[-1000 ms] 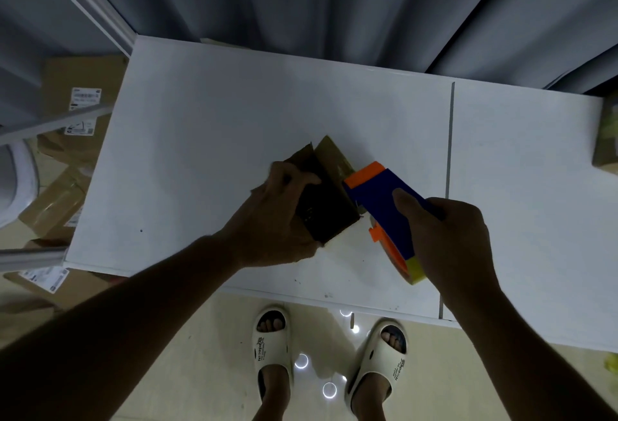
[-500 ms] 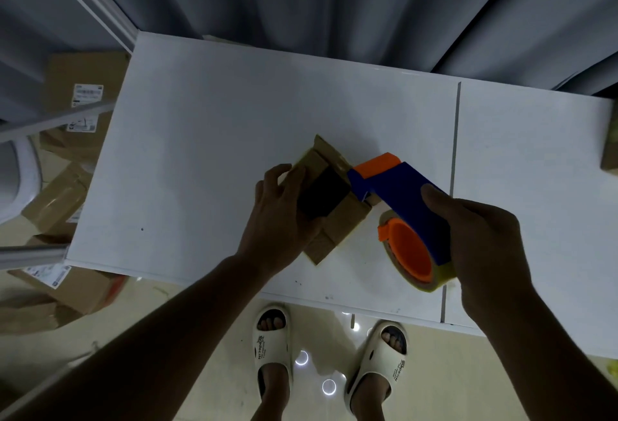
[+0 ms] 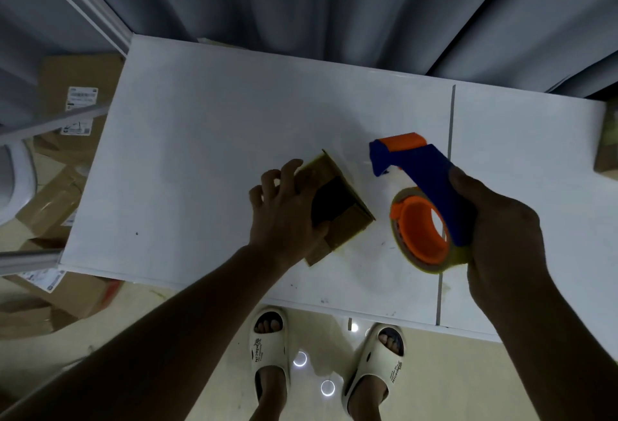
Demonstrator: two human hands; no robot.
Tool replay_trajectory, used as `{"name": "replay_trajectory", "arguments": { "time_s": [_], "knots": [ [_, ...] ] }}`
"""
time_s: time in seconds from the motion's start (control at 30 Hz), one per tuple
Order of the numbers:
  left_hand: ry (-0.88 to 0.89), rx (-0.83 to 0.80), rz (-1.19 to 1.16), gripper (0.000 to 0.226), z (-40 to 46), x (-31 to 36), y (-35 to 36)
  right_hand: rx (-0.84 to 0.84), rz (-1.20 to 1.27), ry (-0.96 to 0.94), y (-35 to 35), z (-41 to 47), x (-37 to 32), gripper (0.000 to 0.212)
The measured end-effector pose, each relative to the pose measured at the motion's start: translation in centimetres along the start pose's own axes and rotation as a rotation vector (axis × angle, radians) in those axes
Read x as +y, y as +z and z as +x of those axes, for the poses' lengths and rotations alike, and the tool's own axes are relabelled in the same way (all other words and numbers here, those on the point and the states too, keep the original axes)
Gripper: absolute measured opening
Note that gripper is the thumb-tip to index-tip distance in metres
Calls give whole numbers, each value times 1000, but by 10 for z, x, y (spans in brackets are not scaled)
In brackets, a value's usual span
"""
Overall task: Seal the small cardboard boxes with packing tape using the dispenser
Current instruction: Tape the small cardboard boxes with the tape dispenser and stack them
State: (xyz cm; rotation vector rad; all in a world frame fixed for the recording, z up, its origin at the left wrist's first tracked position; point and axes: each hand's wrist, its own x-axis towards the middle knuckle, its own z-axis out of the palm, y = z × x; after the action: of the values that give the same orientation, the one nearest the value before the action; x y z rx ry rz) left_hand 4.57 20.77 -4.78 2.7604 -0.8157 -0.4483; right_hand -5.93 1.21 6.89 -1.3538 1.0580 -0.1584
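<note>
Both hands are busy at the near edge of the white bench (image 3: 207, 140). His left hand (image 3: 284, 216) lies across the small cardboard box (image 3: 347, 216) with fingers spread and lightly bent over its top and far edge — a pinning hold, I'd say, so the box can't skate on the smooth surface. That box sits flat on the bench, turned cornerwise to him, a dark patch showing on its top. His right hand (image 3: 501, 236) is wrapped firmly round the blue and orange tape dispenser (image 3: 424, 193), held clear of the box and just to its right, cutter end pointing away, roll (image 3: 421, 233) facing him. Whether tape already crosses the seam I can't tell in this dim light. More cartons (image 3: 67, 160) lie on the floor to the left.
</note>
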Motion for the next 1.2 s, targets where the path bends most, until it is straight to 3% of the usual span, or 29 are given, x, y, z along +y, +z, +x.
{"name": "replay_trajectory", "arguments": {
  "time_s": [0.13,0.2,0.3,0.47,0.63,0.83,1.0,1.2],
  "knots": [
    [-89,32,-54,70,-5,2,-9,60,-164,18,10,17,15,22],
    [-139,55,-160,67,-7,1,-13,18,-277,18,15,19,26,38],
    [-218,135,-503,69,-5,0,-18,-20,-387,-28,21,14,38,42],
    [-397,214,-999,47,-6,-11,-21,-34,-434,-59,23,11,43,40],
    [-195,113,-752,40,2,-17,-13,-67,-476,-74,26,10,45,44],
    [-100,-41,-605,36,24,-32,-3,-86,-517,-109,23,6,47,42],
    [89,2,-475,37,33,-35,8,-36,-506,-216,13,3,46,50],
    [110,10,-479,43,24,-28,8,-68,-516,-199,5,-3,49,53]
  ]
}}
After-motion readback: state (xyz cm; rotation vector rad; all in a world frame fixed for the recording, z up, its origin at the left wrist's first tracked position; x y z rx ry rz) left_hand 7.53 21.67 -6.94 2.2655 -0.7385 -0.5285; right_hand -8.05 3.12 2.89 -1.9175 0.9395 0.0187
